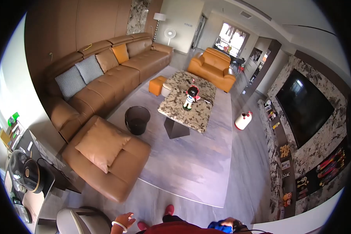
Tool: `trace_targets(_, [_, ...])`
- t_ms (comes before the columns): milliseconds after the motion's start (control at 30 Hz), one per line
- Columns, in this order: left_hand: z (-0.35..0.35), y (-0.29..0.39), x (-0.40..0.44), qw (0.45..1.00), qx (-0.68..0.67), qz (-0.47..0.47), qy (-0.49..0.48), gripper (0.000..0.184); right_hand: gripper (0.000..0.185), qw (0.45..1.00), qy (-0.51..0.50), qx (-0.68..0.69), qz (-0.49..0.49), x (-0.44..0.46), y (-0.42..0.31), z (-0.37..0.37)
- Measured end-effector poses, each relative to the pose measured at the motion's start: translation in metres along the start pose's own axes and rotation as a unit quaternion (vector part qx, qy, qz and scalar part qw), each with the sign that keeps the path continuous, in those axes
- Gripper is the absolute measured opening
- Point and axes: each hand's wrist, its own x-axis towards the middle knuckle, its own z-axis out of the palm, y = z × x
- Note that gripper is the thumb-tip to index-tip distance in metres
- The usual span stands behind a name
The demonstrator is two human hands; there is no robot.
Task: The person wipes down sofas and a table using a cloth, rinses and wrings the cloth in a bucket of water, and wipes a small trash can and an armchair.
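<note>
My left hand (pixel 124 220), with a white bangle on its wrist, hangs low at the bottom edge. Its fingers are loosely apart and nothing is in them. At the lower right, my right hand (pixel 227 222) is closed on a crumpled blue cloth-like thing (pixel 217 226), partly cut off by the frame edge. Dark cords run beside that hand. Nearest to my left hand is a grey chair (pixel 76 221). Between the hands, red shoes (pixel 169 210) show on the floor.
Ahead stands a brown leather chaise (pixel 121 171) with a cushion. A dark bin (pixel 137 121) and a stone-topped coffee table (pixel 169 107) bearing a doll figure (pixel 190 97) are on the rug (pixel 191 167). A white-and-red object (pixel 243 121) stands right. A long sofa (pixel 117 74) lines the left.
</note>
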Motion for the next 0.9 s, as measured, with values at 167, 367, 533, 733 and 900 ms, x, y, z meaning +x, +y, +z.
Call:
trace_targets(167, [-0.031,0.015,0.016,0.996,0.047,-0.032,-0.07,0.044,0.052,0.973,0.12,0.193,0.046,0.03,-0.007,-0.043])
trace_targets(367, [-0.084,0.06,0.093,0.995,0.084,-0.031,0.048,0.04,0.048,0.992,0.12,-0.022,-0.038,0.064,-0.031,-0.124])
trace_targets(533, [-0.149,0.131,0.143,0.986,0.128,0.095,0.053,0.037,0.045,0.984,0.081,0.048,-0.153,0.086,-0.066,-0.254])
trace_targets(733, [-0.311,0.239,0.161,0.965,0.196,0.157,0.079,0.039,0.027,0.963,-0.052,0.113,-0.241,0.051,-0.194,-0.44])
trace_targets(900, [-0.391,0.305,0.223,0.946,0.075,0.195,0.247,0.042,0.018,0.899,-0.009,0.015,-0.438,0.039,-0.362,-0.553])
